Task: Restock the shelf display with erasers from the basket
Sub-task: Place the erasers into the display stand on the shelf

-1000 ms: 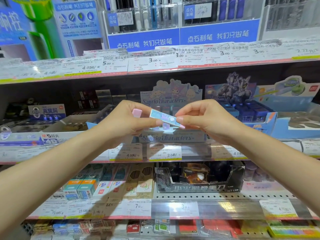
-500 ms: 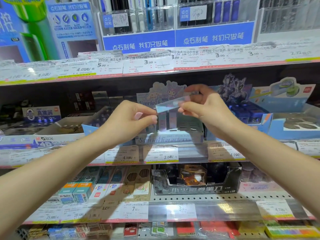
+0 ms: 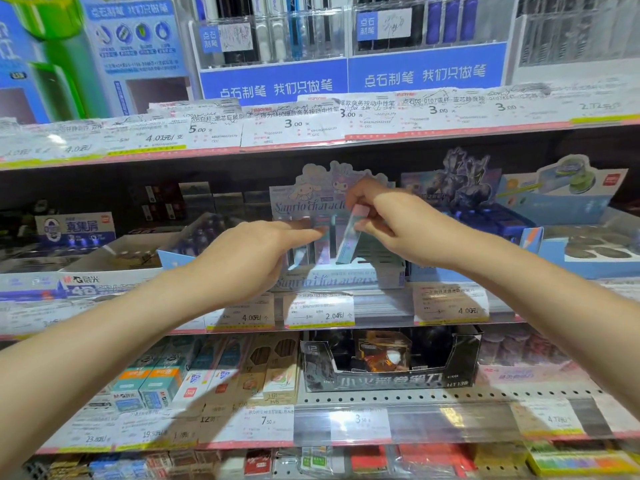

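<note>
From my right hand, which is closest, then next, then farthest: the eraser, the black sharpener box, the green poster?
1. Eraser: pinched in the right hand.
2. Black sharpener box: one shelf below the hand.
3. Green poster: far upper left, top shelf.

Shop shelving is filling the whole view — three tiers of shelves point(image 3: 450, 135) with pink-edged rails carrying rows of white price tags point(image 3: 294, 128). Blue pen racks point(image 3: 349, 76) are standing on the top tier, and a black cardboard box point(image 3: 391, 379) is sitting lower down. Bright overhead light is glaring off the plastic label strips point(image 3: 346, 422) — shadows are falling below.
</note>
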Motion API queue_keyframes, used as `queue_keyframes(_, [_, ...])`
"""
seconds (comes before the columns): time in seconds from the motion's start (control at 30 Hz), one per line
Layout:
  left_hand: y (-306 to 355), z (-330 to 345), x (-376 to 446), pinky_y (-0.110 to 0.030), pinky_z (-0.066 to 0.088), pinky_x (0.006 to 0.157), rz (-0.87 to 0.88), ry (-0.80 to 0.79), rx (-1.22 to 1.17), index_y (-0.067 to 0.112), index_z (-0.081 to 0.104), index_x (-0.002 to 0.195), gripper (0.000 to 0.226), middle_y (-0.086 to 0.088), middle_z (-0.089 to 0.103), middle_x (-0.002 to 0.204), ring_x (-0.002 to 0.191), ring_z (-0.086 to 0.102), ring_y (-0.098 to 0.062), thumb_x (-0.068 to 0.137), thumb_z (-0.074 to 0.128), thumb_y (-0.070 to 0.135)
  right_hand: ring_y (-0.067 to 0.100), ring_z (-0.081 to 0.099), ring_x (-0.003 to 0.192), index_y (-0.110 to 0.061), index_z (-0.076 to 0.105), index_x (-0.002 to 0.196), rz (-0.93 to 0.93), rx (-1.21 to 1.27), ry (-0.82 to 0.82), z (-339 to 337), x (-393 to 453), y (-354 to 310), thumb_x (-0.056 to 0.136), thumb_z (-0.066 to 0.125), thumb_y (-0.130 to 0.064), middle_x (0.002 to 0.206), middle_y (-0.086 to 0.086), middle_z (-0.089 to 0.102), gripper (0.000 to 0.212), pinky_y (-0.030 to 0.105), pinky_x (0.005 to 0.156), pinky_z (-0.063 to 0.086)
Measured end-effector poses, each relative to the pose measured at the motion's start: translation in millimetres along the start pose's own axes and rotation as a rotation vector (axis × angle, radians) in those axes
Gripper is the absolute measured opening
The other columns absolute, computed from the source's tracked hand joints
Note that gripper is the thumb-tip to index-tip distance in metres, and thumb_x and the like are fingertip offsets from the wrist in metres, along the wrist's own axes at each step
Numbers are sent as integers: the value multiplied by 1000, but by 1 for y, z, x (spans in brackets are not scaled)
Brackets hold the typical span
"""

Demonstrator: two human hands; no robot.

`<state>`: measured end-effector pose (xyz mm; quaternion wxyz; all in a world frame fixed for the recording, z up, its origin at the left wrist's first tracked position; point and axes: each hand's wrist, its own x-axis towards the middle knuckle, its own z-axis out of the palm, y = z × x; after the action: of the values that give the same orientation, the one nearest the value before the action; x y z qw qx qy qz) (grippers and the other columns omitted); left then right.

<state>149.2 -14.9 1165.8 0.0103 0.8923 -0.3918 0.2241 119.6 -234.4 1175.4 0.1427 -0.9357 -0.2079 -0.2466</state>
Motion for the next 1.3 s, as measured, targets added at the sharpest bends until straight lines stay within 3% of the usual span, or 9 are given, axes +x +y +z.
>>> queue_keyframes(0.2, [-1,-4,3,-42,50,86,-3,-32,-70,38,42,136,66,-1,55,137,107,62,-27,84,38,-3,17,58,94,-9,51,110,-14,-3,17,2,5,-1,89,49,-7,104,8,62,21,21,74,40])
queue_keyframes(0.3, [0,-7,3,-40,53,75,-40,-59,-94,40,42,135,68,-2,57,134,74,64,-22,83,39,-4,11,54,87,-9,59,106,-104,0,66,6,6,-2,84,58,-6,102,6,61,22,12,70,36])
queue_keyframes(0.43, [-1,-6,4,-41,52,70,-52,-74,-81,40,40,136,69,-5,64,124,61,58,-19,83,39,-4,19,56,91,-10,66,104,-107,21,44,11,3,-5,83,63,-12,103,4,56,21,29,83,46])
queue_keyframes(0.67, [-1,-6,5,-35,51,67,-49,-61,-67,39,41,136,68,-4,64,124,54,47,-10,82,38,-4,26,56,85,-9,70,101,-76,24,44,17,-3,-12,85,54,-6,92,12,59,23,43,76,48])
queue_keyframes(0.83, [2,-6,4,-26,41,60,-3,-18,-132,32,36,140,65,-7,65,106,62,51,-10,83,44,1,12,50,62,-15,66,107,-45,-57,25,12,-3,-16,88,51,-18,77,0,55,24,31,56,39])
queue_keyframes(0.93, [5,-3,2,-41,49,73,36,112,-115,24,31,138,62,-7,59,108,90,59,-27,81,53,14,12,48,76,-18,55,117,-62,-38,189,14,-9,-19,85,55,-23,91,-2,56,32,30,66,41])
queue_keyframes(1.0, [12,-4,0,-40,51,76,66,180,-237,22,30,133,62,-5,58,113,88,60,-23,76,53,21,10,50,79,-15,58,108,-93,180,303,15,-15,-29,81,60,-22,91,-4,56,28,25,73,43])
queue_keyframes(1.1, [28,-6,5,-20,45,62,48,121,-569,17,31,127,66,-1,58,100,69,55,-3,65,52,18,6,52,72,-11,63,96,-144,414,330,17,-19,-44,77,68,-19,84,-4,59,21,19,70,43])
queue_keyframes(1.3, [42,-5,9,-22,41,58,-59,-88,-1008,14,31,129,77,-14,56,99,69,53,-10,56,57,14,18,63,71,-13,67,78,-69,642,268,17,-22,-45,75,70,-14,76,2,67,5,36,71,52])
